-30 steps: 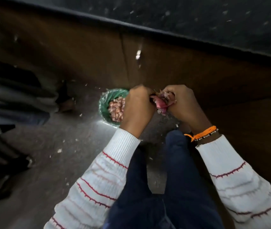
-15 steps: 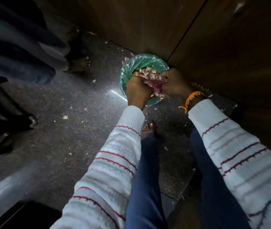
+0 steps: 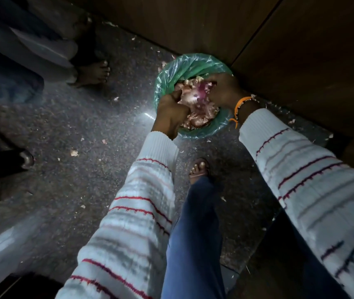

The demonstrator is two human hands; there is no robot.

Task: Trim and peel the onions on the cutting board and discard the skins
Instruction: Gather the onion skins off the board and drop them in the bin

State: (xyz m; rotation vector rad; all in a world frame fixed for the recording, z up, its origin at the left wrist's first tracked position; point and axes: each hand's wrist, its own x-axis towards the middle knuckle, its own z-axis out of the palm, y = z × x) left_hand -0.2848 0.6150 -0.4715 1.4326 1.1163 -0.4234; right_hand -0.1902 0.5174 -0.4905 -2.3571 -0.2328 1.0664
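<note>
A small bin lined with a green plastic bag [image 3: 171,70] stands on the floor against the wooden cabinet, filled with a pile of onion skins [image 3: 199,117]. Both my hands are down inside its mouth. My right hand [image 3: 223,89] is at the far right rim, its fingers closed on a purple piece of onion skin [image 3: 202,88]. My left hand [image 3: 171,111] is at the near left rim with its fingers curled against the pile; whether it holds skins is hidden. No cutting board or whole onion is in view.
Wooden cabinet fronts [image 3: 301,50] rise right behind the bin. Scraps of skin [image 3: 74,153] litter the dark speckled floor. My sandalled foot [image 3: 198,169] is just in front of the bin. Another person's bare foot [image 3: 94,72] and legs are at the upper left.
I have bent down and lowered both hands with the bundle of skins from above the bin into its mouth. My hands have drawn apart.
</note>
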